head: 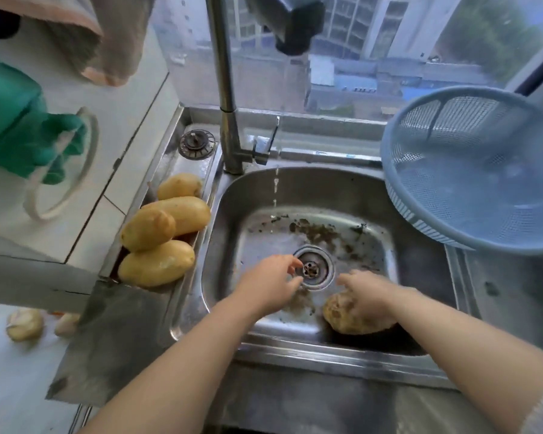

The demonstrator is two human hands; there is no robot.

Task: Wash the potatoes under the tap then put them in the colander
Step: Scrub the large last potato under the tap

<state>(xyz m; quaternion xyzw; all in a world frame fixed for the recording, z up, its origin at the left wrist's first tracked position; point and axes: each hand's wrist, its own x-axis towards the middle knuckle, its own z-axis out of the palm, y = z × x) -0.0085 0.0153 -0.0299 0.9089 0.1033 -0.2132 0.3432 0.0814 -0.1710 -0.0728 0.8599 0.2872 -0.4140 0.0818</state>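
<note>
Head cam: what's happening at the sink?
A person is washing potatoes at a steel sink, with the tap running a thin stream. The right hand rests on one potato in the basin's near right corner. The left hand has its fingertips at the drain. Four potatoes lie on the left ledge. No potato shows in the blue colander on the right.

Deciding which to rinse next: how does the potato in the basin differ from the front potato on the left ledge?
The basin potato lies on the sink floor under the right hand; the ledge potato sits outside it, untouched. The basin potato looks pale and rough; the ledge potato is smooth and yellow. Neither is under the water stream or in the colander.
</note>
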